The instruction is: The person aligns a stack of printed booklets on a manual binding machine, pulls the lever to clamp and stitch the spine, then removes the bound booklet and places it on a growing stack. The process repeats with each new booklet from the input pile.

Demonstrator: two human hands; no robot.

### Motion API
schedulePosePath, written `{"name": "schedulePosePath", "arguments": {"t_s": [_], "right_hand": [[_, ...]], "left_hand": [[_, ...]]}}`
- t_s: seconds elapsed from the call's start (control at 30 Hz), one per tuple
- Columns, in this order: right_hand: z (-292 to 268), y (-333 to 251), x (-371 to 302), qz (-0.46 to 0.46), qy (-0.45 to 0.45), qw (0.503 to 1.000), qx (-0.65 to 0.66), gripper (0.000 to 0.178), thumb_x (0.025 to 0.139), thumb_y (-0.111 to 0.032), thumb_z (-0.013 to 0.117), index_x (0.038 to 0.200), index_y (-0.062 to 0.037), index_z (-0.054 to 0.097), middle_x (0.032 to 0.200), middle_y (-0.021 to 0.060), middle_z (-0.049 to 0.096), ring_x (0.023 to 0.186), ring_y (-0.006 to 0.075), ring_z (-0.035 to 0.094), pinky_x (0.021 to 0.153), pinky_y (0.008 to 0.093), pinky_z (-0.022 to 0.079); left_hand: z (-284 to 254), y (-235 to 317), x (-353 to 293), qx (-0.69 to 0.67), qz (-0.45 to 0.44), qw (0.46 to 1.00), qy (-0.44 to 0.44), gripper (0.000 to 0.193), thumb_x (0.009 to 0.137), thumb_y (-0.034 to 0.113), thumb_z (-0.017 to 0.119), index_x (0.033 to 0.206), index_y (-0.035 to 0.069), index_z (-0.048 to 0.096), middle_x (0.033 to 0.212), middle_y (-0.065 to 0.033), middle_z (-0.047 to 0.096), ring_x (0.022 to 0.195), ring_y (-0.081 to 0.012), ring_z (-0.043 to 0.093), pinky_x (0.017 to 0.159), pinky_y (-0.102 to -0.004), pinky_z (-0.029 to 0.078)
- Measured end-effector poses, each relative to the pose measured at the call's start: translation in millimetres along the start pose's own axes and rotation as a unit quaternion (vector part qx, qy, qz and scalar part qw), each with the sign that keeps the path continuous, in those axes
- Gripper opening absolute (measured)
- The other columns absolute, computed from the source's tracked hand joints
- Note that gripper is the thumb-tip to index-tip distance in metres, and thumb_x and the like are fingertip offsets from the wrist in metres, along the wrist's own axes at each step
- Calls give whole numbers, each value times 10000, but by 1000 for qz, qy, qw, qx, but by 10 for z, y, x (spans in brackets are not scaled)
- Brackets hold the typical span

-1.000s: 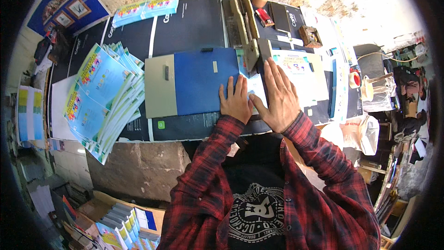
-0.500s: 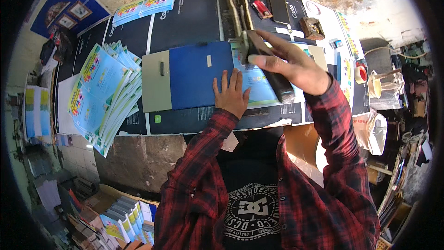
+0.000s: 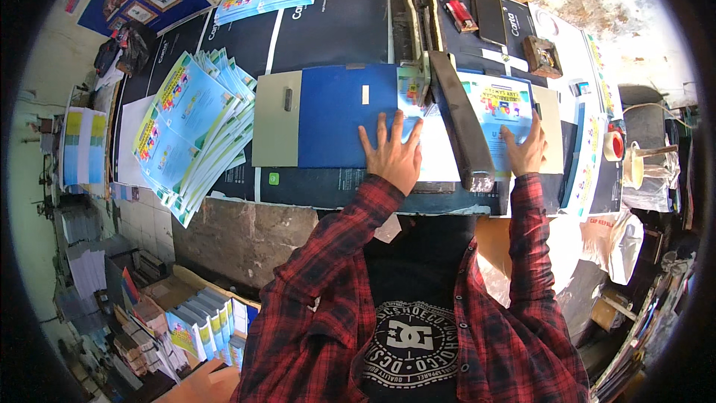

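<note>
left hand (image 3: 394, 153) and right hand (image 3: 526, 154) lie on either side of a paper cutter's dark lever arm (image 3: 459, 121).
from afar i see the left hand flat over the right edge of a blue board (image 3: 332, 121), gripping nothing, left of the arm; right of it, the right hand's parted thumb and fingers touch a printed sheet (image 3: 488, 93), no pinch visible. i judge this as aligning the sheet; the next move calls for fingers clear of the arm.
</note>
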State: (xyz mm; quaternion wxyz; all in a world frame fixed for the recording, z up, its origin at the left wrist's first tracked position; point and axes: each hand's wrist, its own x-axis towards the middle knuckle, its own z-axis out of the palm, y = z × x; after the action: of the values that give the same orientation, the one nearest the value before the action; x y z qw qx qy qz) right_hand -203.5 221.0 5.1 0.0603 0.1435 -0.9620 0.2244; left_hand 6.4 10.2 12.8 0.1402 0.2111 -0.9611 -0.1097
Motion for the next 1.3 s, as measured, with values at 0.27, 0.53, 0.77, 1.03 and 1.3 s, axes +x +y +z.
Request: {"name": "schedulePosePath", "arguments": {"t_s": [0.27, 0.53, 0.77, 1.03, 1.3], "right_hand": [[69, -464, -188, -2, -5, 1000, -14, 887, 733, -418, 794, 1481, -209, 365, 1324, 194, 488, 1227, 405, 432, 961, 608, 343], [30, -604, -260, 4, -28, 999, -18, 876, 746, -429, 787, 1476, -184, 368, 1350, 196, 473, 1241, 407, 426, 971, 600, 338], [-398, -847, 45, -260, 75, 963, 14, 757, 826, -370, 753, 1408, -15, 423, 1243, 236, 547, 1123, 392, 550, 929, 476, 444], [-1319, -2444, -137, -386, -218, 895, -40, 520, 961, -352, 541, 1290, 49, 505, 1273, 335, 500, 1178, 451, 543, 955, 457, 487], [-586, -1982, -902, -309, -92, 945, 59, 750, 849, -206, 614, 1460, 92, 297, 1527, 307, 275, 1362, 462, 376, 1098, 481, 360]], "left_hand": [[-136, -341, -57, 30, -29, 999, -16, 505, 912, 314, 546, 1410, 246, 491, 1472, -156, 393, 1364, -434, 348, 1044, -755, 199], [-111, -328, -24, 14, 37, 999, -11, 519, 944, 327, 521, 1426, 140, 473, 1514, -135, 370, 1392, -391, 335, 1085, -701, 217], [97, -313, 25, -28, 57, 998, 23, 547, 967, 345, 499, 1443, 80, 446, 1558, -129, 326, 1438, -350, 293, 1119, -607, 262], [143, -336, 25, -14, 37, 999, 7, 536, 974, 380, 476, 1425, 89, 470, 1574, -110, 313, 1453, -314, 267, 1149, -578, 188], [50, -289, -2, -65, 23, 998, 8, 555, 954, 367, 502, 1428, 82, 458, 1556, -113, 341, 1436, -319, 295, 1143, -578, 205]]}}
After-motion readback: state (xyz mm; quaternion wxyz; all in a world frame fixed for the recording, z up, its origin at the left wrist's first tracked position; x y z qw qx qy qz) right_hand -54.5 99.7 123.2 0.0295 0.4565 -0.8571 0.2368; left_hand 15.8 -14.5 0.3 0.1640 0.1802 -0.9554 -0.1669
